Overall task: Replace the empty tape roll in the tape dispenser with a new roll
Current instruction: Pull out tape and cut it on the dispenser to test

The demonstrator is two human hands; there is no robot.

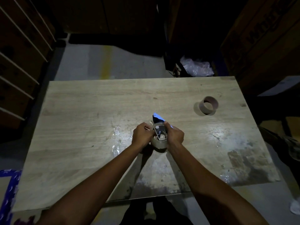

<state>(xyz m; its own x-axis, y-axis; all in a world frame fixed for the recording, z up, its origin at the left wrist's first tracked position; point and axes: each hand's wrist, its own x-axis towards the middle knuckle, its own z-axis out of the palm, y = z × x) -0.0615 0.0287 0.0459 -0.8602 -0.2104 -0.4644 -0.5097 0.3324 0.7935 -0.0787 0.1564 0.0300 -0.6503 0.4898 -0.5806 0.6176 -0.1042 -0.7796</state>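
A blue tape dispenser (157, 118) rests on the wooden table (84, 120) near its middle, with a new clear tape roll (159, 144) seated on its hub. My left hand (141, 135) grips the roll's left side, fingers pinched at its top edge. The dispenser's right side, by the handle, is clasped in my right hand (174, 135). The empty brown cardboard core (209, 105) stands apart at the table's far right.
Scraps of clear tape (116, 131) stick to the table left of my hands. Cardboard boxes (263, 39) rise at the right, strapped cartons (19, 59) at the left. A crumpled plastic bag (197, 67) lies beyond the table's far edge.
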